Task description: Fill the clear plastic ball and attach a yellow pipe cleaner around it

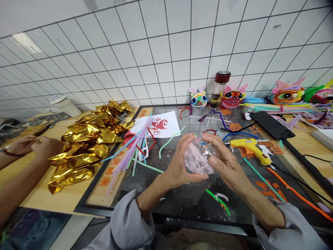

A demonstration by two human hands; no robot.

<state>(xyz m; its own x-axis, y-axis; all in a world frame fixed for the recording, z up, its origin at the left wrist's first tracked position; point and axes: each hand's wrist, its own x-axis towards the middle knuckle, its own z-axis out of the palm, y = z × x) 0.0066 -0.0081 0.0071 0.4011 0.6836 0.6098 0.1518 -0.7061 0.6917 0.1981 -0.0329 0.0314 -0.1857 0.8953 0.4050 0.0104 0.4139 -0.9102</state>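
Between my two hands is a clear plastic ball point(199, 160), partly covered with pale pink fuzzy strips and with small coloured bits showing near its top. My left hand point(182, 163) grips its left side, thumb along the bottom. From the right, my right hand point(223, 158) holds it with thumb and fingers pressed to the shell. Right of my hands lies a yellow hot glue gun point(249, 147). A bundle of purple and blue pipe cleaners point(137, 146) rests to the left, beside a white sheet with a red print point(158, 125).
Gold foil pieces point(85, 135) cover the left table, near another person's hands point(39, 146). Decorated animal-face balls point(198, 99) and a glass bottle point(219, 90) stand by the tiled wall. A black pouch point(272, 124), orange scraps point(270, 189) and the glue gun's cord lie at right.
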